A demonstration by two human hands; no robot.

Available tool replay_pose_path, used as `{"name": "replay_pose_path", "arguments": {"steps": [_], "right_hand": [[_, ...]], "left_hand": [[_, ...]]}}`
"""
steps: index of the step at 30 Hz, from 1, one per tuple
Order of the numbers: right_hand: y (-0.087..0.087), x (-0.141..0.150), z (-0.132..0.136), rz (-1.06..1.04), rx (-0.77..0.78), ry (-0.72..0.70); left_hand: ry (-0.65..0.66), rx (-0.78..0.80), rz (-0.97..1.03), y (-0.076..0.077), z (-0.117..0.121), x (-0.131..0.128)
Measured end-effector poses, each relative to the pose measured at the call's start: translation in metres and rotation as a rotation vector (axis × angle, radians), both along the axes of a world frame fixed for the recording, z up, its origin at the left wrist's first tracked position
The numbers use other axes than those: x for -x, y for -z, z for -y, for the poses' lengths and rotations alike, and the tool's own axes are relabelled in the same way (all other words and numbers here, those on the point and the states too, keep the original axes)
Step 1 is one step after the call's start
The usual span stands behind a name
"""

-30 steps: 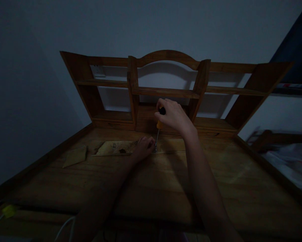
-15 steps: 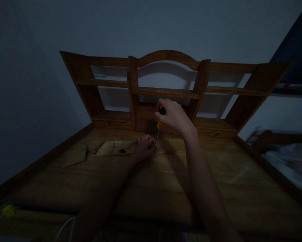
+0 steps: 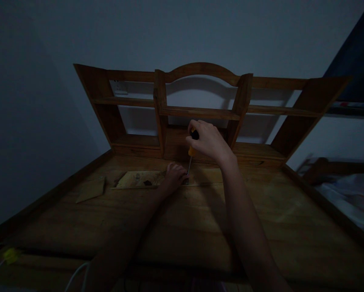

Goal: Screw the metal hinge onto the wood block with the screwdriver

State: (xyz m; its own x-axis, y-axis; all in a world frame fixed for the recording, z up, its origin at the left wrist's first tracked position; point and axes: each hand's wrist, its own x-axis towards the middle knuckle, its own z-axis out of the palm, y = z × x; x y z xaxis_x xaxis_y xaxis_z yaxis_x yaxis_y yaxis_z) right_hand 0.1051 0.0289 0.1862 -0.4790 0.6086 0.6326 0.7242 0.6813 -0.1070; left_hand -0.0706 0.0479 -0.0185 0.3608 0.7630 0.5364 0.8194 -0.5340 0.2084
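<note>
In the head view, my right hand [image 3: 210, 140] is wrapped round the handle of a screwdriver [image 3: 191, 151], which is yellow and black. Its thin metal shaft slants down to a pale wooden strip [image 3: 204, 175] set in the desktop. My left hand [image 3: 173, 176] rests on that strip, fingers curled in close to the screwdriver's tip. Whatever those fingers pinch is hidden, though a small dark piece shows just below the tip. Left of my left hand, the strip is rough and stained, with a dark hole or patch.
A flat wooden piece [image 3: 91, 190] lies on the desktop [image 3: 176, 219] to the left. Along the back stands a wooden shelf unit [image 3: 200, 111] against the wall. A yellow object [image 3: 11, 255] with a white cord is at the lower left.
My left fingertips have shifted slightly right, closer to the screwdriver's tip, and the tip sits a little higher. My right hand keeps its grip almost unmoved. The view has tilted very slightly.
</note>
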Motion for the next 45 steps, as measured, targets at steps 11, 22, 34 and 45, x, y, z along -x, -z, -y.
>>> {"name": "replay_pose_path", "arguments": {"steps": [11, 22, 34, 45], "right_hand": [[-0.010, -0.005, 0.010, -0.041, -0.038, -0.014], [-0.015, -0.010, 0.014, -0.085, -0.091, -0.005], [-0.016, -0.010, 0.017, -0.082, -0.096, 0.004], [-0.017, -0.015, 0.013, -0.146, -0.175, -0.065]], "left_hand": [[-0.042, -0.070, 0.028, -0.006, -0.001, 0.001], [-0.017, -0.069, 0.185, -0.021, 0.010, -0.006], [-0.041, -0.090, 0.139, -0.015, 0.006, -0.004], [-0.017, -0.149, 0.096, -0.012, 0.005, -0.003]]}}
